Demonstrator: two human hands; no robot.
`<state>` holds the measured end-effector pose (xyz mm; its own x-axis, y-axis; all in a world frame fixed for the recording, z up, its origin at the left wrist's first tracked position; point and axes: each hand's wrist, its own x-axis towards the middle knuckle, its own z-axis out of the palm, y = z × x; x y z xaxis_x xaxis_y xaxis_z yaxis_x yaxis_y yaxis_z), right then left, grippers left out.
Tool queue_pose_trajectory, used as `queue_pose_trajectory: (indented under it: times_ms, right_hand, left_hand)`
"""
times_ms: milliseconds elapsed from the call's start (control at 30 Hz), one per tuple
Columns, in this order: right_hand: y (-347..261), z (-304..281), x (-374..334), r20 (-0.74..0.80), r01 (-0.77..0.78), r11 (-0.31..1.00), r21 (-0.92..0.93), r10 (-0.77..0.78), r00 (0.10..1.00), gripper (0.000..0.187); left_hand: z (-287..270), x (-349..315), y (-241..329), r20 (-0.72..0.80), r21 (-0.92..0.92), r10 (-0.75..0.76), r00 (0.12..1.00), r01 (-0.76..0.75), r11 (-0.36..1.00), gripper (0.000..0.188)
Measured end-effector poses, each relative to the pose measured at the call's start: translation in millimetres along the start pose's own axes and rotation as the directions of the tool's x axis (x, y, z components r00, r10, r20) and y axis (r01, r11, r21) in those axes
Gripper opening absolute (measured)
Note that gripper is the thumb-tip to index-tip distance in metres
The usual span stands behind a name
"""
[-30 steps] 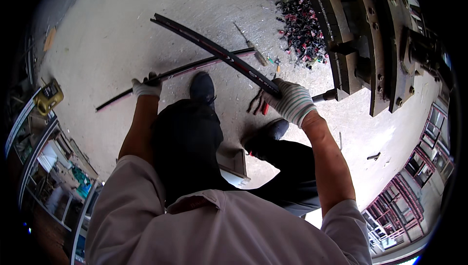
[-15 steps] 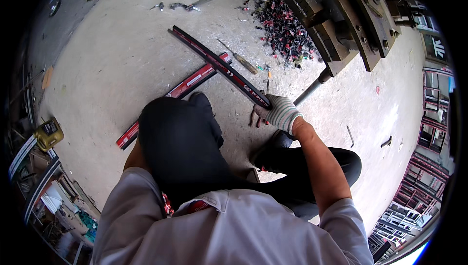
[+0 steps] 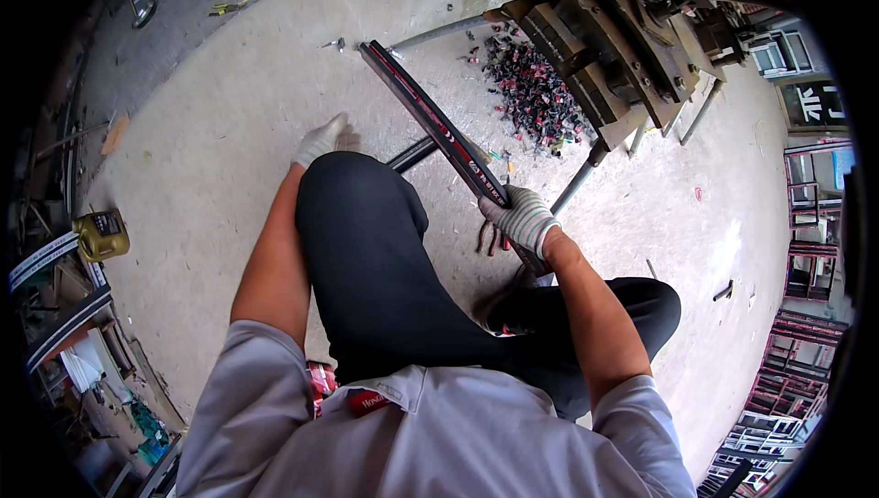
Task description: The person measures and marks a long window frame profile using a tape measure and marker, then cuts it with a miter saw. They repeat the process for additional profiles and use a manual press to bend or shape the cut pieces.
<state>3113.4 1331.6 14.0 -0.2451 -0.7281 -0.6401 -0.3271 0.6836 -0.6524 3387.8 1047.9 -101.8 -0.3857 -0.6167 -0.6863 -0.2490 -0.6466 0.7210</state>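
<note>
My right hand (image 3: 524, 212), in a striped knit glove, is closed around the near part of a long black bar with a red printed strip (image 3: 430, 113). The bar slants away to the far left, raised over the floor. Beyond my left knee is my gloved left hand (image 3: 325, 139), a little blurred, its fingers apart and nothing seen in them. A dark second bar (image 3: 412, 155) shows between the knee and the held bar; the rest of it is hidden. Pliers (image 3: 487, 238) lie on the floor beside my right hand.
A heap of small black and red pieces (image 3: 540, 91) lies beside a heavy brown metal machine (image 3: 595, 45) on pipe legs. An olive jug (image 3: 102, 234) stands at left. Stacked frames (image 3: 806, 351) line the right side. A short dark rod (image 3: 723, 291) lies at right.
My left hand has come into sight beyond my left knee, which has shifted right. The red-faced lower bar is now mostly out of sight. My right hand still grips its bar.
</note>
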Motion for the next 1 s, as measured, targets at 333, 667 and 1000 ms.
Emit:
queue_pose_trajectory:
  times_ms: [333, 667, 1000]
  right_hand:
    - [-29, -6, -35, -0.270, 0.111, 0.993, -0.046, -0.119, 0.955, 0.055]
    - [24, -2, -10, -0.311, 0.254, 0.942, 0.221, -0.179, 0.933, 0.058]
    - [72, -3, 43, -0.418, 0.202, 0.979, -0.020, -0.192, 0.888, 0.061]
  left_hand:
    - [138, -77, 161, 0.219, 0.708, 0.097, 0.971, -0.227, 0.668, 0.097]
    - [213, -61, 133, 0.274, 0.266, 0.164, 0.948, -0.239, 0.934, 0.038]
    - [219, -19, 121, 0.258, 0.366, -0.053, 0.965, -0.047, 0.930, 0.038]
